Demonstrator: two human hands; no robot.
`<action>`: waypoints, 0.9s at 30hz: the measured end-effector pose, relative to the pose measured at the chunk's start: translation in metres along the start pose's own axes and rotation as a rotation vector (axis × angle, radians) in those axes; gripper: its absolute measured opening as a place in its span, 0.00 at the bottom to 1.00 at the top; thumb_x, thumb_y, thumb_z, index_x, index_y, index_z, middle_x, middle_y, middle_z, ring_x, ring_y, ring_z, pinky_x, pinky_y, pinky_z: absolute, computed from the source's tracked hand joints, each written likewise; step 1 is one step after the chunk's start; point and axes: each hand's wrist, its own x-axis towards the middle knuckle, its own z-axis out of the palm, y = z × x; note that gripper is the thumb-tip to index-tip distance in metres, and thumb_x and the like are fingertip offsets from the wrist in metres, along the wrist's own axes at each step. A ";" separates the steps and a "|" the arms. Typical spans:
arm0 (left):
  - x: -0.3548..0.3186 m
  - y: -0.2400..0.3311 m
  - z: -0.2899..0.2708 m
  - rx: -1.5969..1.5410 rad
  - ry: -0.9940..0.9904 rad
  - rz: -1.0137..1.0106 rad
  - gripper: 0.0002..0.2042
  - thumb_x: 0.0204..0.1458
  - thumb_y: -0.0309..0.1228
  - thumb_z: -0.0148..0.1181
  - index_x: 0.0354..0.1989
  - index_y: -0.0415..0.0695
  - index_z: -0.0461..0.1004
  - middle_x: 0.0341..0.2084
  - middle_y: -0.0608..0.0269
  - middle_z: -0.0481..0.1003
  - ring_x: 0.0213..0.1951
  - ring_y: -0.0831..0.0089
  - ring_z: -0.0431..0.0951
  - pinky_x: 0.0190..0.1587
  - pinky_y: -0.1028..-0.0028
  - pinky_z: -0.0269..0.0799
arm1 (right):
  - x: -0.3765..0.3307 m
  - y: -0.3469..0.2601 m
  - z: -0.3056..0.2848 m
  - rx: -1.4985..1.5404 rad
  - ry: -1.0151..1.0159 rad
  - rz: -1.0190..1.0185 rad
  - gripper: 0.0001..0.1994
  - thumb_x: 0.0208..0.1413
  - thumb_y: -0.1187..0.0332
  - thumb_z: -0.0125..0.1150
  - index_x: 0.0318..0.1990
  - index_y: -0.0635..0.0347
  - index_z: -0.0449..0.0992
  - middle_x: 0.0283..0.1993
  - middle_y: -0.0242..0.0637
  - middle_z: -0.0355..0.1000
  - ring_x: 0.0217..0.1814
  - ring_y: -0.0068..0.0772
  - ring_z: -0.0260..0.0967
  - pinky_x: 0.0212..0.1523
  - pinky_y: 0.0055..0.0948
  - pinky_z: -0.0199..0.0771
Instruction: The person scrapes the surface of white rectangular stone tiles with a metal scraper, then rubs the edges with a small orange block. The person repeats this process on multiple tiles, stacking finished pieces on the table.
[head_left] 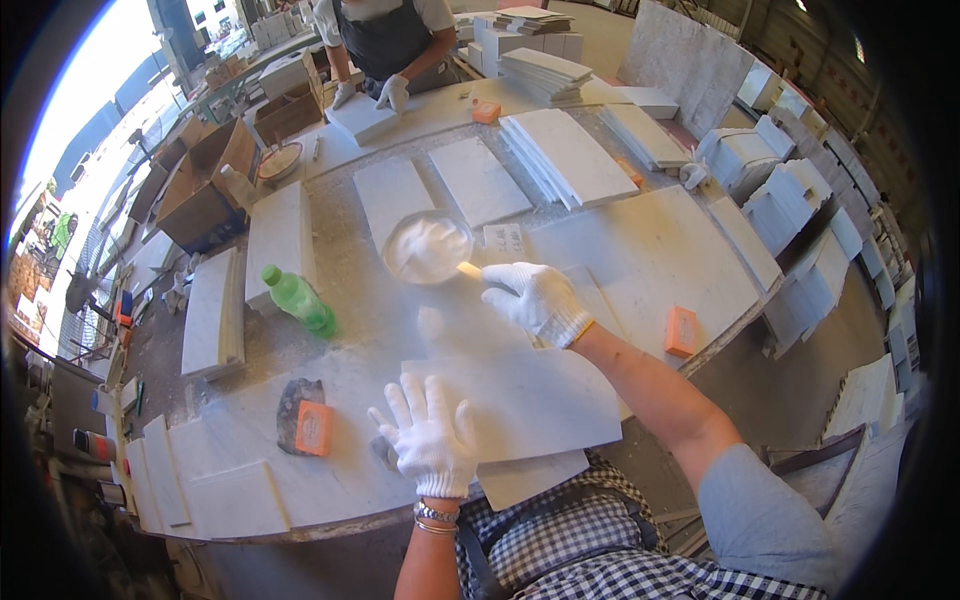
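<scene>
White work gloves cover both hands. My right hand (538,300) is closed around a tool with a pale wooden handle (469,269); its working end is hidden in or behind the rim of a round bowl (388,262). White paste or powder (428,248) fills that bowl. My left hand (432,432) has its fingers spread, beside the left edge of a white stone slab (520,400). Whether its palm touches the slab, I cannot tell. Left of this hand, an orange block (314,428) rests on a dark flat stone (290,405).
A green bottle (300,300) stands left of the bowl. White slabs (570,155) are stacked around the dusty table, and another orange block (681,331) lies near its right edge. Across the table a gloved co-worker (385,45) handles a white slab (360,120). An open cardboard box (205,190) sits far left.
</scene>
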 end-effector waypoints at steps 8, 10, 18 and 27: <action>-0.002 -0.004 0.010 0.064 0.047 0.032 0.27 0.66 0.47 0.54 0.67 0.42 0.71 0.71 0.43 0.63 0.73 0.40 0.57 0.76 0.39 0.37 | -0.104 -0.011 -0.050 0.037 0.016 -0.095 0.17 0.56 0.66 0.70 0.51 0.62 0.82 0.42 0.50 0.81 0.41 0.49 0.81 0.42 0.38 0.80; -0.002 -0.004 0.010 0.067 0.022 0.020 0.28 0.66 0.48 0.54 0.67 0.43 0.71 0.72 0.45 0.63 0.74 0.42 0.57 0.76 0.39 0.37 | -0.135 -0.018 -0.061 -0.007 0.037 -0.193 0.16 0.55 0.65 0.71 0.51 0.58 0.83 0.39 0.46 0.80 0.37 0.46 0.81 0.37 0.38 0.80; -0.004 0.001 0.007 0.149 -0.009 0.015 0.33 0.66 0.53 0.50 0.71 0.42 0.65 0.73 0.41 0.59 0.76 0.42 0.52 0.76 0.38 0.34 | -0.214 -0.019 -0.086 -0.358 -0.075 -0.224 0.18 0.53 0.62 0.73 0.51 0.53 0.81 0.26 0.33 0.72 0.25 0.38 0.73 0.24 0.35 0.74; -0.060 0.072 0.001 0.031 -0.177 0.269 0.41 0.59 0.66 0.51 0.70 0.44 0.65 0.75 0.45 0.56 0.77 0.39 0.47 0.72 0.26 0.30 | -0.240 -0.023 -0.092 -0.254 0.020 -0.028 0.17 0.50 0.67 0.75 0.47 0.59 0.82 0.32 0.39 0.78 0.29 0.41 0.78 0.29 0.36 0.77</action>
